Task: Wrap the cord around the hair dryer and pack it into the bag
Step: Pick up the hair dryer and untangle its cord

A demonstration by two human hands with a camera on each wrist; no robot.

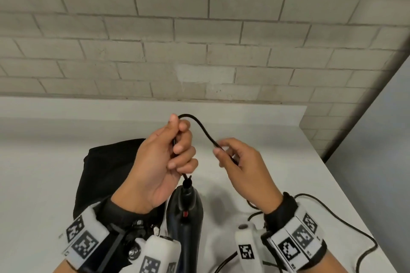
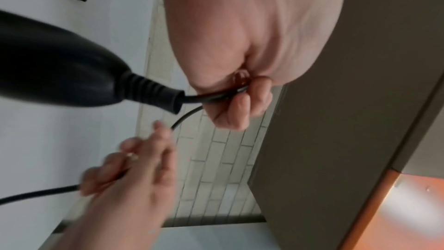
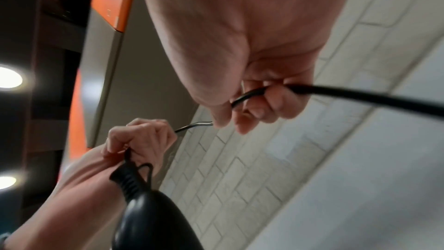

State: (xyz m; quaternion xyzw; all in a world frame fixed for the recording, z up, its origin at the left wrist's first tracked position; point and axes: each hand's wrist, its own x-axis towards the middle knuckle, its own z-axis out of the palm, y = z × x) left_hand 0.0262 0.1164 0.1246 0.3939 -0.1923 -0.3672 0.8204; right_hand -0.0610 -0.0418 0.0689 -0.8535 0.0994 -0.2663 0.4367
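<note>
From the head view, the hair dryer (image 1: pixel 185 217) hung handle-up, long axis near vertical, just right of the black bag (image 1: pixel 106 175) on the surface (image 1: pixel 44 139). The left hand (image 1: pixel 162 159) had its fingers clamped on the cord (image 1: pixel 200 127) just above the dryer. The right hand (image 1: pixel 241 166) pinched the cord further along. No writing was legible. In the left wrist view, the strain relief (image 2: pixel 149 90) pointed toward the left hand's fist. In the right wrist view, the right fingers (image 3: pixel 266 105) were curled round the cord.

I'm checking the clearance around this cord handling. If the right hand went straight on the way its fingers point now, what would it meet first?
Most likely the left hand. The right hand points up-left along the cord, which spans the short gap between them. Depth is unclear, so it could pass just beyond the left fingers.
</note>
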